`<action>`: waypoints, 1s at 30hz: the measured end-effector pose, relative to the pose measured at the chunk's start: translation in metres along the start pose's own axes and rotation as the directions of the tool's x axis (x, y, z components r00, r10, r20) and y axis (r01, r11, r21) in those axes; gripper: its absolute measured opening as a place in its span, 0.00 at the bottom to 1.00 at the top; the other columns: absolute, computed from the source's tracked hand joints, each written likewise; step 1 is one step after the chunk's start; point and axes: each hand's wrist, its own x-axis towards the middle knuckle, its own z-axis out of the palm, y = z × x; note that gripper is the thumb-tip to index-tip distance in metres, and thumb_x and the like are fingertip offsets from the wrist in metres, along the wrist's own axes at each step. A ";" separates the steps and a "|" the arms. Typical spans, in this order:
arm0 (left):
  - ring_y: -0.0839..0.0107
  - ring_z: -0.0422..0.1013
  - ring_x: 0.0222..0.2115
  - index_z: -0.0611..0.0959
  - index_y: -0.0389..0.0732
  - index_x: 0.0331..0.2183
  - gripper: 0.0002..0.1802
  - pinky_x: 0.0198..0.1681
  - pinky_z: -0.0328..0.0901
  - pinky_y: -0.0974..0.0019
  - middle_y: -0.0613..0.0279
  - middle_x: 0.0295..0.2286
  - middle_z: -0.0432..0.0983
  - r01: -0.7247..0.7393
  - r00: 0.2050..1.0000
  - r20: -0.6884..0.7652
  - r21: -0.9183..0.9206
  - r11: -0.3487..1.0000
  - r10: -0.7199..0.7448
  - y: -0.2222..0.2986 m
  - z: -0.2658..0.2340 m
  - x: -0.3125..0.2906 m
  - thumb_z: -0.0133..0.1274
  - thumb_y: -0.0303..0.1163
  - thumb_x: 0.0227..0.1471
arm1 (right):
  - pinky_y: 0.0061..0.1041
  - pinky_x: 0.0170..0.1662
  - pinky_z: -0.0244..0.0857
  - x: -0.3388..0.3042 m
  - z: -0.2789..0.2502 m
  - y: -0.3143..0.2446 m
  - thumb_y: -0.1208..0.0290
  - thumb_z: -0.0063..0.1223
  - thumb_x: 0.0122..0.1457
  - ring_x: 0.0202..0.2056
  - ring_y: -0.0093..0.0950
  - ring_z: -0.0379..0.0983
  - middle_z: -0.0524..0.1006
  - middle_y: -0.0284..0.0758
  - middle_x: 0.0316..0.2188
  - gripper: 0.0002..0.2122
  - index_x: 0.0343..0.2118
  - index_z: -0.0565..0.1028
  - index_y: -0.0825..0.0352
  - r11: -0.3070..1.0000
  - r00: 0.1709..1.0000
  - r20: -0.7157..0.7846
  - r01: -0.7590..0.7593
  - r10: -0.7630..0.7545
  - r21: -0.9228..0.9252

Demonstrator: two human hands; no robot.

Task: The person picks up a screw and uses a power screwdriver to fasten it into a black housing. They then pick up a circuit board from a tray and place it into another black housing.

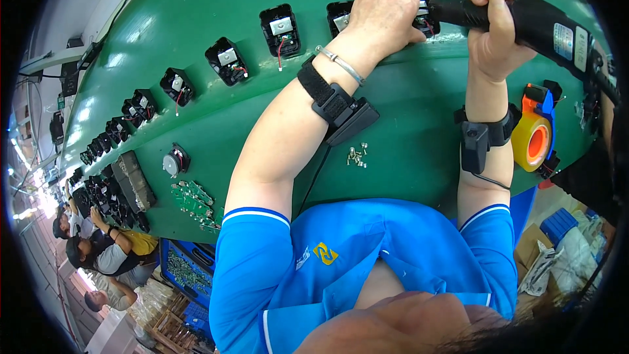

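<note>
Right grip (496, 31) wrapped round a black power driver (545, 23), whose nose points leftward to a black housing (433, 27) just beyond its fingers and partly covered by the left grip (385, 12); whether the latter clamps the housing or merely steadies it, we cannot tell. Judging by appearance, we expect the housing to be light, stiff and rather smooth, best held by its outer walls; the driver looks heavier, best taken round its thick barrel. Nearer us than the left grip, we note loose screws (357, 156) on the green surface (406, 111)
</note>
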 end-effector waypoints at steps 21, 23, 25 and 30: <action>0.66 0.61 0.31 0.77 0.41 0.25 0.16 0.39 0.56 0.64 0.64 0.25 0.65 0.109 0.854 0.514 -0.321 0.941 0.077 0.054 -0.085 -0.132 0.60 0.32 0.25 | 0.28 0.32 0.55 -0.047 -0.047 -0.107 0.74 0.40 0.47 0.26 0.24 0.60 0.67 0.31 0.28 0.18 0.45 0.61 0.62 0.931 0.945 0.177 -0.308 0.276 0.197; 0.67 0.61 0.30 0.76 0.41 0.19 0.10 0.37 0.57 0.66 0.63 0.22 0.65 0.090 0.897 0.438 -0.312 0.946 0.059 0.052 -0.079 -0.134 0.58 0.32 0.27 | 0.28 0.32 0.55 -0.047 -0.046 -0.110 0.74 0.41 0.47 0.26 0.24 0.61 0.67 0.31 0.27 0.19 0.45 0.60 0.62 0.932 0.948 0.167 -0.302 0.271 0.202; 0.67 0.61 0.29 0.76 0.41 0.19 0.09 0.36 0.57 0.66 0.64 0.22 0.65 0.051 0.910 0.406 -0.318 0.947 0.087 0.051 -0.069 -0.132 0.57 0.31 0.28 | 0.26 0.32 0.53 -0.047 -0.037 -0.113 0.74 0.42 0.46 0.26 0.23 0.59 0.66 0.31 0.26 0.17 0.43 0.62 0.63 0.935 0.954 0.118 -0.295 0.276 0.196; 0.67 0.62 0.28 0.76 0.41 0.18 0.05 0.35 0.58 0.65 0.64 0.20 0.65 0.015 0.940 0.327 -0.325 0.946 0.098 0.054 -0.060 -0.125 0.55 0.30 0.30 | 0.28 0.31 0.56 -0.049 -0.045 -0.109 0.75 0.41 0.46 0.25 0.25 0.61 0.66 0.32 0.26 0.20 0.45 0.60 0.63 0.936 0.959 0.105 -0.282 0.265 0.211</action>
